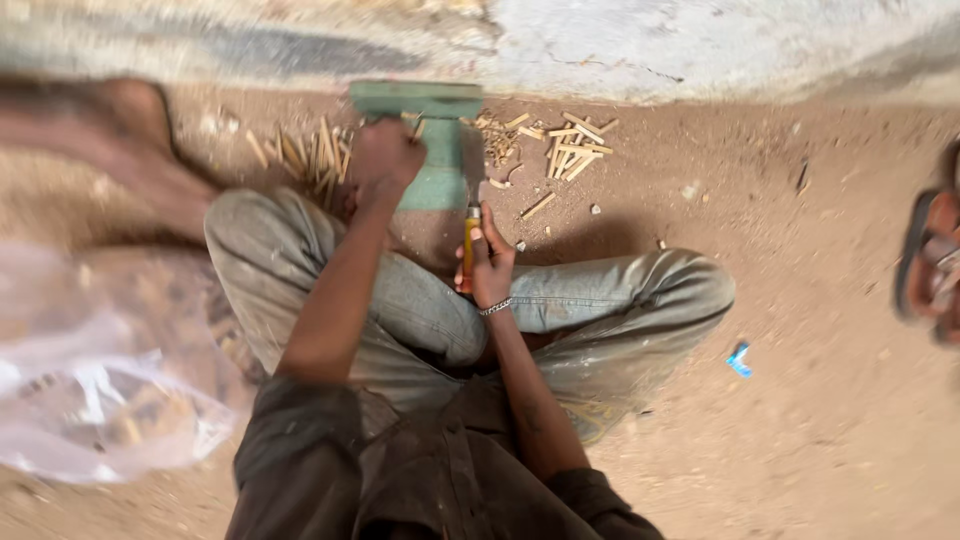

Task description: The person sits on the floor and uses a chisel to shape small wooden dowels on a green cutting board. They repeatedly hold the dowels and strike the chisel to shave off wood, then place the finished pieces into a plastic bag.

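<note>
I sit cross-legged on sandy ground. My left hand (385,160) is closed in a fist at the green T-shaped metal block (432,130) standing before me; what it grips is hidden. My right hand (487,262) holds a tool with a yellow handle (468,240), its metal tip pointing up toward the foot of the block. A bracelet circles my right wrist. Small cut wooden sticks (572,145) lie scattered to the right of the block, and another heap of sticks (310,155) lies to its left.
A clear plastic bag (100,390) with pieces inside lies at my left. Another person's sandalled foot (935,265) is at the right edge. A small blue scrap (739,359) rests on the sand. A pale wall (700,40) runs behind.
</note>
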Demonstrator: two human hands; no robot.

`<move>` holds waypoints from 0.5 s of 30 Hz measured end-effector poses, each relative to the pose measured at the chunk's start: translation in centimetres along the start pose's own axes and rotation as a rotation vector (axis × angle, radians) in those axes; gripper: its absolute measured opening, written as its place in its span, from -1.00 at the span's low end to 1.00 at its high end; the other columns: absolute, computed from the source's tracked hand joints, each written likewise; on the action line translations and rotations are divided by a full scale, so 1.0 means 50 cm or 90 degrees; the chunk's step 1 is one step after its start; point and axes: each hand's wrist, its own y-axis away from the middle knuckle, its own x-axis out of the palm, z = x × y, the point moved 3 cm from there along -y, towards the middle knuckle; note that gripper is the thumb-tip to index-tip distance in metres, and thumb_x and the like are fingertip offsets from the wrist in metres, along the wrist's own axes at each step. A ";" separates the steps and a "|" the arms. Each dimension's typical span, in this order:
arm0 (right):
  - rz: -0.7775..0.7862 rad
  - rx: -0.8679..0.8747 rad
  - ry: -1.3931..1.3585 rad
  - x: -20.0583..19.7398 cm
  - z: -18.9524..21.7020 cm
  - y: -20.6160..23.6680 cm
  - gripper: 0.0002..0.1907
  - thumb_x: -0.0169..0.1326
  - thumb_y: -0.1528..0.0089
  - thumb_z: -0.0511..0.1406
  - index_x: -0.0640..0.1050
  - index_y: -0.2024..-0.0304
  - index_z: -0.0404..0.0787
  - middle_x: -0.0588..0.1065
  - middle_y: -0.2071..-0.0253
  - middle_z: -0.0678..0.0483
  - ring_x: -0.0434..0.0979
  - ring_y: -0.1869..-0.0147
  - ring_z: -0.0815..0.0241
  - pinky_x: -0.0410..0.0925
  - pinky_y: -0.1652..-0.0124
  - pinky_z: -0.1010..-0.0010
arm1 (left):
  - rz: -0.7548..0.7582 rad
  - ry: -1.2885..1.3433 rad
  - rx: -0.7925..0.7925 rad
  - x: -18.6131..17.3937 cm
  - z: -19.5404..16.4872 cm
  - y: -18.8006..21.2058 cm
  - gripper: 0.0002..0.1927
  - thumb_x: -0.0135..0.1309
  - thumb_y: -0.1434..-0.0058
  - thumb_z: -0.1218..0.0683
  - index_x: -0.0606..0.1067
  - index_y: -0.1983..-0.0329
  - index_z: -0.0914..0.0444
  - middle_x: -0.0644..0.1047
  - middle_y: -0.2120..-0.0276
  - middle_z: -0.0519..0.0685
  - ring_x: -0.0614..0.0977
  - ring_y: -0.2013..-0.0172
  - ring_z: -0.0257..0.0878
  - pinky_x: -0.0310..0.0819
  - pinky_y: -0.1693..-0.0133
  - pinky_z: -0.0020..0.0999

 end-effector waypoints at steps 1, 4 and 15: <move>0.002 -0.005 0.009 0.007 0.005 0.007 -0.43 -0.05 -0.44 -0.24 0.25 -0.51 -0.03 0.47 0.47 0.09 0.36 0.69 0.37 0.28 0.70 0.51 | 0.012 0.036 0.018 -0.011 0.026 0.006 -0.84 0.30 -0.06 0.12 0.73 0.27 0.16 0.68 0.34 0.09 0.70 0.35 0.01 0.60 0.23 -0.14; 0.012 -0.014 0.029 0.025 -0.007 -0.004 -0.43 -0.04 -0.43 -0.25 0.26 -0.50 -0.01 0.46 0.46 0.11 0.35 0.69 0.41 0.29 0.69 0.53 | -0.010 0.314 0.061 -0.034 0.098 0.020 -0.82 0.30 -0.13 0.14 0.69 0.17 0.18 0.71 0.27 -0.01 0.74 0.28 -0.28 0.65 0.17 -0.38; 0.071 -0.321 0.344 0.054 0.002 -0.007 -0.47 -0.01 -0.38 -0.34 0.38 -0.43 -0.05 0.61 0.16 -0.19 0.66 0.23 -0.05 0.52 0.20 0.20 | -0.123 -0.155 0.005 -0.142 0.080 0.054 -0.72 0.35 -0.07 0.03 0.67 0.17 0.22 0.65 0.29 0.17 0.67 0.31 0.12 0.56 0.26 -0.01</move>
